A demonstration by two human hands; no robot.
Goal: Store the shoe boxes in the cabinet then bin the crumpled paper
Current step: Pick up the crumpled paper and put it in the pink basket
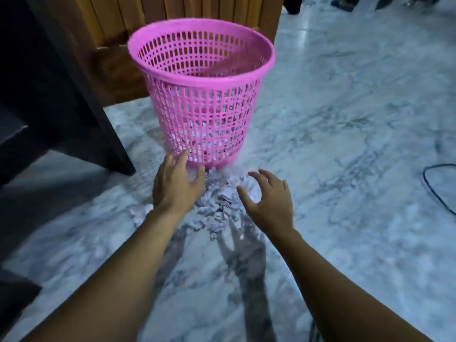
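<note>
A pink mesh waste basket (pixel 204 95) stands upright on the marble floor, with some white paper showing through its lower wall. Just in front of its base lies a pile of crumpled white paper (pixel 222 201). My left hand (pixel 176 186) hovers at the pile's left edge, fingers spread and relaxed, close to the basket's foot. On the pile's right side my right hand (pixel 266 201) hangs with fingers spread and slightly curved. Neither hand holds anything. No shoe boxes or cabinet shelves are in view.
A dark wooden piece of furniture (pixel 61 95) stands at the left, its corner reaching the floor near the basket. Brown wooden panelling (pixel 138 16) rises behind the basket. A dark cable (pixel 434 186) loops on the floor at the right. Grey-white marble floor (pixel 345 119) spreads to the right.
</note>
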